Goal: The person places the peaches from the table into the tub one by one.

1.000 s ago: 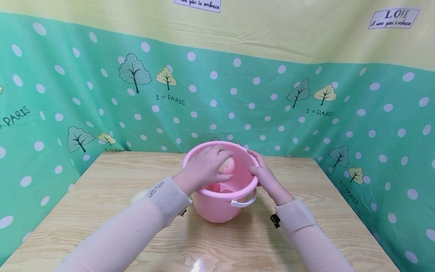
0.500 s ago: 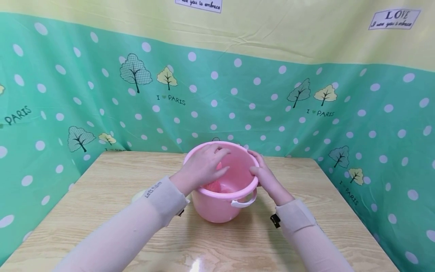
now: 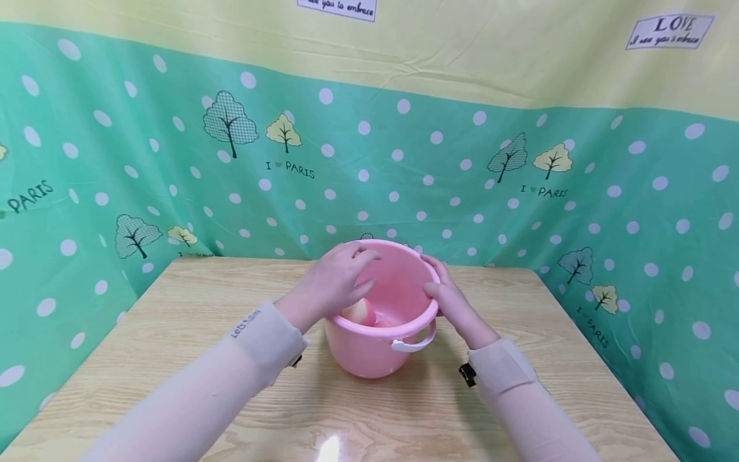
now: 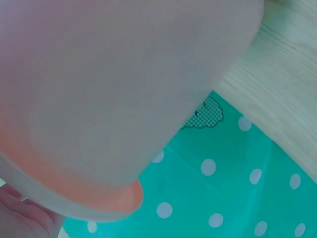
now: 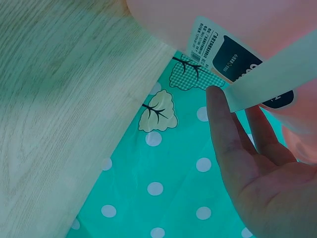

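Left hand (image 3: 331,280) shifted left, partly hiding bucket (image 3: 366,355); curtain (image 3: 375,160) behind.

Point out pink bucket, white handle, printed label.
Pink bucket (image 3: 366,354): head view, outer near wall.
White handle (image 3: 413,348): head view, lower curve.
Printed label (image 5: 231,58): right wrist view, dark patch.

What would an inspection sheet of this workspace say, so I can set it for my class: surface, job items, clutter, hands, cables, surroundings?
Surface: wood-grain tabletop, bright glare near the front.
Job items: pink bucket with white handle; inside, a cream-and-pink fruit-like item, partly hidden.
Clutter: nothing seen; sleeves hide part of the tabletop.
Left hand: at the bucket's left rim, fingers apart, no item seen in it.
Right hand: grips the bucket's right rim.
Cables: nothing seen.
Surroundings: green-and-yellow fabric backdrop, printed trees, dots.
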Available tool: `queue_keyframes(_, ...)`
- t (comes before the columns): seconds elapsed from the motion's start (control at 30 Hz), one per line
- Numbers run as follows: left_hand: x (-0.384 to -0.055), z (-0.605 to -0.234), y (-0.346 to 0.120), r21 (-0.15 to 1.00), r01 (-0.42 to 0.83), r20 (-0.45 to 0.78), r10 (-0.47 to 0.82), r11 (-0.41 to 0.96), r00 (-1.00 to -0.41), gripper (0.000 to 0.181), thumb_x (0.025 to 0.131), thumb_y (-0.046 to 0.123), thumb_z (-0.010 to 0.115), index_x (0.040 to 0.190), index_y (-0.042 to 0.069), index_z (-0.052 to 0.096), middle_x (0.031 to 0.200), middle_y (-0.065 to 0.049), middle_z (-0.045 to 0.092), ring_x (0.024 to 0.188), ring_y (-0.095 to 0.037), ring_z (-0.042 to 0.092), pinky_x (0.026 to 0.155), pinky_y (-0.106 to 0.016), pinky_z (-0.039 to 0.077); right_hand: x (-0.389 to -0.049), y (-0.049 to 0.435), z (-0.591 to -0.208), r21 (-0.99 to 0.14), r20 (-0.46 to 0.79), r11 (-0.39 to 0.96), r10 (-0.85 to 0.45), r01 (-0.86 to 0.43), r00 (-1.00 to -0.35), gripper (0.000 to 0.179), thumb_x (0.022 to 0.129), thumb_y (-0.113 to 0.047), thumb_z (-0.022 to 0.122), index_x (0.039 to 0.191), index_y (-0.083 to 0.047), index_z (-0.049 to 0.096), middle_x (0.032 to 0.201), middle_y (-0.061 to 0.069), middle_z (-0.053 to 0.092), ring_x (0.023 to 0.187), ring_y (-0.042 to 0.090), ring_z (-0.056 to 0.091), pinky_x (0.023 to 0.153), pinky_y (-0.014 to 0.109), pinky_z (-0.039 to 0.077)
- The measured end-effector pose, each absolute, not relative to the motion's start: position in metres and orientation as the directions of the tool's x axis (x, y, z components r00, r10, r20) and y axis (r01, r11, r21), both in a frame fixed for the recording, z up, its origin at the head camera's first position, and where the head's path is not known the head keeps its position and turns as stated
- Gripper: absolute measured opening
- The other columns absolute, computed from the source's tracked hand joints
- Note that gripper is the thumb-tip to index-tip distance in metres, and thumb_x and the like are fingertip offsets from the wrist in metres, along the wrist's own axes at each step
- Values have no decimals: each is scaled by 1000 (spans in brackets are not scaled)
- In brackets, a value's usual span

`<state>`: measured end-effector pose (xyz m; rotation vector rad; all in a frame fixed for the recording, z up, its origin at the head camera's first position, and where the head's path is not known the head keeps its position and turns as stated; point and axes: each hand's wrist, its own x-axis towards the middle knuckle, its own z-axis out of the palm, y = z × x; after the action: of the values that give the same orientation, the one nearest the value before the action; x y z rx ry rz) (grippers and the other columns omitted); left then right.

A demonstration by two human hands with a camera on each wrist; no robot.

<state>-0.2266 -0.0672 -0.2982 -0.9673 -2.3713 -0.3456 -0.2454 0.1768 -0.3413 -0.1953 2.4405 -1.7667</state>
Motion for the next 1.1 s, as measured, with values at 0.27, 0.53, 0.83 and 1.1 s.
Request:
queue_keyframes(0.27, -221, -293, -76, 42, 693, 571, 551, 720, -608, 35, 88, 17, 73, 121, 10, 65, 112, -9, 65, 101, -25, 62, 90, -36, 55, -245, 177, -342, -950, -25, 312, -178, -32, -984, 80, 83, -4, 42, 157, -20, 19, 155, 22, 27, 90, 32, 63, 63, 30, 52)
queue_keyframes(0.53, -216, -286, -87, 38, 698, 599, 543, 715, -589, 32, 87, 17, 73, 117, 9, 67, 108, -10, 65, 97, -25, 62, 87, -36, 56, -246, 176, -342, -951, -24, 309, -175, -32, -984, 79, 83, -4, 42, 157, -20, 20, 155, 22, 27, 89, 31, 63, 63, 30, 52)
queue_keyframes(0.83, -212, -282, -96, 4, 686, 610, 542, 727, -578, 31, 87, 17, 72, 117, 9, 67, 107, -10, 66, 96, -27, 63, 85, -38, 57, -245, 176, -341, -951, -22, 307, -178, -34, -984, 79, 83, -3, 41, 157, -19, 20, 156, 22, 26, 90, 34, 62, 63, 29, 52)
queue_keyframes(1.1, -208, -277, -102, 1, 675, 606, 536, 738, -588, 34, 87, 20, 73, 118, 9, 67, 106, -9, 66, 105, -30, 65, 91, -42, 56, -244, 175, -340, -953, -21, 302, -180, -35, -983, 79, 83, -3, 42, 157, -19, 19, 156, 23, 26, 85, 29, 63, 63, 30, 52)
